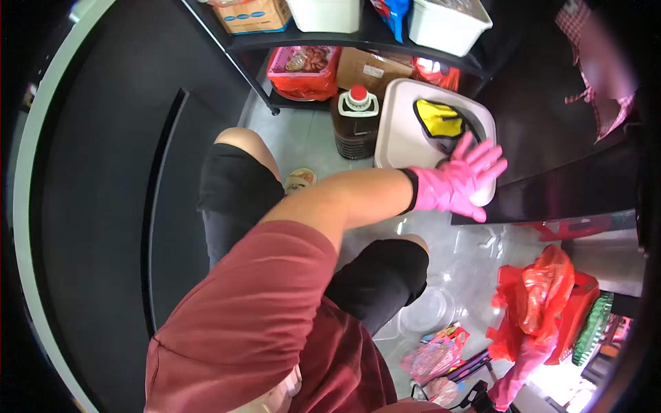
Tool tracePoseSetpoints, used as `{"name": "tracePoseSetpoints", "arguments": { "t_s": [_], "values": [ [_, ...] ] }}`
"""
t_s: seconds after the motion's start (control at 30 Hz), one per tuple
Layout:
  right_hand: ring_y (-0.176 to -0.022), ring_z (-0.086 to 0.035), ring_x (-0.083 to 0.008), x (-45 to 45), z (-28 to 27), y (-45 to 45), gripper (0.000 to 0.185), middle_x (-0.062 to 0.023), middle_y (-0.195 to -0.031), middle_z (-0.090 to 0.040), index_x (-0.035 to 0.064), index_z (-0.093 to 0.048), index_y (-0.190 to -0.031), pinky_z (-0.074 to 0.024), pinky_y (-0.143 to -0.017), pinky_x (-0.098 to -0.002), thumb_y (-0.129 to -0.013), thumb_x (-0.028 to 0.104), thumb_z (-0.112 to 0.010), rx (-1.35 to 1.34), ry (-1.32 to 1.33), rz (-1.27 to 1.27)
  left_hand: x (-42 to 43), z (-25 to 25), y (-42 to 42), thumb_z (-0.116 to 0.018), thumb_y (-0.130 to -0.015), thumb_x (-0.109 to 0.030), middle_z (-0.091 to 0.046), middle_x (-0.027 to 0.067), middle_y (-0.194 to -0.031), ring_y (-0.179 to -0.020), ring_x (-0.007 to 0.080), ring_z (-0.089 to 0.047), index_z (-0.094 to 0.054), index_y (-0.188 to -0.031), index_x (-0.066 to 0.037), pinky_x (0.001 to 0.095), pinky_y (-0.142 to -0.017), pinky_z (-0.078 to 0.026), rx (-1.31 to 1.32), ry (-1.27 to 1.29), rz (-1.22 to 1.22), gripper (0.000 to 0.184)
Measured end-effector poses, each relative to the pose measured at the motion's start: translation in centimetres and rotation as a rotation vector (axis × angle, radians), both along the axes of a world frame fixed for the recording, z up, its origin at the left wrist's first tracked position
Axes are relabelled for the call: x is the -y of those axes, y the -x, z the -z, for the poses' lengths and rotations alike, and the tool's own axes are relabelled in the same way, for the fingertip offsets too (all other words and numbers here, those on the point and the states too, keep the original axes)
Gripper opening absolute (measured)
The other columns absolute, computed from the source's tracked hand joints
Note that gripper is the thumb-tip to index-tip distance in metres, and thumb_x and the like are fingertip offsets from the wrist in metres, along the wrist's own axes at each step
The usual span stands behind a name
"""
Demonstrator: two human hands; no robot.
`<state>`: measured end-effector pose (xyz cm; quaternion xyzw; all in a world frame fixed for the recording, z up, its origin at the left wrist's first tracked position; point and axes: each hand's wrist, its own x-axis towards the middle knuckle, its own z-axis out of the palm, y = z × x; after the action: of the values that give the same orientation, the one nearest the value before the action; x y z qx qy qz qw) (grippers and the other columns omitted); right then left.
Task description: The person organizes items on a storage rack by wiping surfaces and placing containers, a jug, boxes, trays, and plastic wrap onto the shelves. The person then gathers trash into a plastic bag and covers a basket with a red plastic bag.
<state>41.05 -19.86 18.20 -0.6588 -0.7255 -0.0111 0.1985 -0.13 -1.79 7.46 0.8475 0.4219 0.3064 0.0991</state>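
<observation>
My left hand (463, 180), in a pink rubber glove with a black cuff, reaches across with its fingers spread. It is over the near right corner of a pale plastic bin (406, 127); whether it touches the bin I cannot tell. Something yellow with a dark edge (439, 118) shows at the opening in the bin's top. At the lower right, my right hand (533, 354), also in a pink glove, grips a crumpled red plastic bag (547, 286). The fingers are partly hidden by the bag. Behind it is a red box-like thing (584, 303).
A large dark jug with a red cap (356, 124) stands left of the bin. Behind, a black shelf (317, 43) carries white tubs and a cardboard box. Packets (437, 354) and a clear round container (427, 310) lie on the floor. A dark cabinet (89, 206) borders the left.
</observation>
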Motion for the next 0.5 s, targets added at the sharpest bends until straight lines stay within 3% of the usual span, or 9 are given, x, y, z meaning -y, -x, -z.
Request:
{"name": "tracePoseSetpoints", "arguments": {
  "t_s": [0.1, 0.17, 0.23, 0.27, 0.3, 0.37, 0.4, 0.43, 0.5],
  "values": [
    [-0.095, -0.063, -0.0271, -1.9, -2.9, 5.4, 0.041, -0.0133, -0.106, -0.066, 0.0002, -0.062, -0.115, -0.0499, -0.086, -0.0398, -0.076, 0.011, -0.071, -0.349, 0.044, -0.059, 3.1, -3.2, 1.7, -0.077, -0.064, -0.066, -0.02, 0.028, -0.155, -0.147, 0.0413, -0.015, -0.022, -0.15, 0.003, 0.0555, -0.119, -0.011, 0.108, -0.081, 0.302, 0.123],
    [-0.095, -0.063, -0.0257, -3.9, -3.4, 9.0, 0.04, -0.0128, -0.108, -0.066, -0.0003, -0.062, -0.116, -0.0504, -0.087, -0.0392, -0.079, 0.011, -0.069, -0.629, 0.106, -0.111, 6.0, -6.1, 4.1, -0.086, -0.06, -0.057, -0.025, 0.0257, -0.154, -0.145, 0.0372, -0.024, -0.02, -0.15, 0.004, 0.047, -0.117, -0.025, 0.161, 0.266, 0.433, 0.127],
    [-0.096, -0.064, -0.0244, -6.4, -2.6, 13.9, 0.038, -0.0124, -0.11, -0.066, -0.0007, -0.061, -0.117, -0.051, -0.087, -0.0385, -0.082, 0.012, -0.067, -0.919, 0.224, -0.181, 7.9, -8.4, 7.0, -0.093, -0.059, -0.044, -0.042, 0.0194, -0.147, -0.137, 0.0264, -0.04, -0.031, -0.147, 0.002, 0.0381, -0.112, -0.034, 0.419, 0.902, 0.588, 0.117],
    [-0.096, -0.064, -0.0237, -8.0, -1.7, 16.9, 0.037, -0.0122, -0.11, -0.066, -0.0009, -0.061, -0.117, -0.0512, -0.087, -0.0382, -0.083, 0.012, -0.066, -1.038, 0.292, -0.219, 7.5, -7.3, 7.5, -0.093, -0.065, -0.03, -0.058, 0.0111, -0.135, -0.126, 0.0177, -0.051, -0.045, -0.142, -0.002, 0.0354, -0.105, -0.042, 0.573, 1.265, 0.879, 0.095],
    [-0.097, -0.064, -0.023, -9.6, -0.8, 19.4, 0.036, -0.012, -0.111, -0.066, -0.0011, -0.061, -0.118, -0.0515, -0.087, -0.0379, -0.084, 0.012, -0.065, -1.127, 0.361, -0.238, 8.1, -6.5, 8.7, -0.081, -0.082, -0.028, -0.062, 0.0069, -0.127, -0.114, 0.022, -0.058, -0.063, -0.121, -0.009, 0.0364, -0.096, -0.048, 0.76, 1.162, 1.027, 0.047],
    [-0.098, -0.063, -0.0203, -13.4, 0.6, 26.6, 0.035, -0.0108, -0.115, -0.063, -0.0029, -0.054, -0.125, -0.052, -0.087, -0.0355, -0.093, 0.012, -0.055, -1.154, 0.56, -0.514, 8.1, -5.6, 13.6, -0.08, -0.082, -0.029, -0.061, 0.007, -0.128, -0.114, 0.0228, -0.057, -0.063, -0.122, -0.01, 0.0374, -0.096, -0.048, 0.747, 1.285, 0.87, 0.047],
    [-0.098, -0.063, -0.0209, -14.4, 0.7, 30.6, 0.04, -0.0111, -0.116, -0.062, -0.003, -0.052, -0.127, -0.0518, -0.088, -0.0355, -0.09, 0.011, -0.058, -1.07, 0.644, -0.581, 8.3, -5.3, 16.6, -0.079, -0.083, -0.03, -0.061, 0.0071, -0.128, -0.115, 0.0236, -0.057, -0.063, -0.123, -0.011, 0.0383, -0.096, -0.048, 0.729, 1.421, 0.737, 0.047],
    [-0.1, -0.063, -0.0212, -15.2, 0.8, 35.4, 0.047, -0.0111, -0.117, -0.062, -0.0017, -0.051, -0.13, -0.0514, -0.09, -0.0353, -0.084, 0.006, -0.06, -1.333, 0.71, -0.685, 8.5, -4.9, 19.7, -0.078, -0.084, -0.032, -0.061, 0.0072, -0.128, -0.116, 0.0244, -0.057, -0.063, -0.124, -0.013, 0.0392, -0.097, -0.049, 0.71, 1.553, 0.601, 0.047],
    [-0.095, -0.064, -0.0189, -16.2, 2.0, 43.4, 0.05, -0.0095, -0.113, -0.064, -0.0007, -0.051, -0.131, -0.052, -0.085, -0.033, -0.081, 0.002, -0.057, -1.33, 0.755, -0.721, 9.6, -3.1, 24.7, -0.077, -0.085, -0.035, -0.061, 0.0073, -0.129, -0.117, 0.026, -0.057, -0.062, -0.127, -0.015, 0.0411, -0.097, -0.049, 0.668, 1.811, 0.318, 0.048]
  ]
}}
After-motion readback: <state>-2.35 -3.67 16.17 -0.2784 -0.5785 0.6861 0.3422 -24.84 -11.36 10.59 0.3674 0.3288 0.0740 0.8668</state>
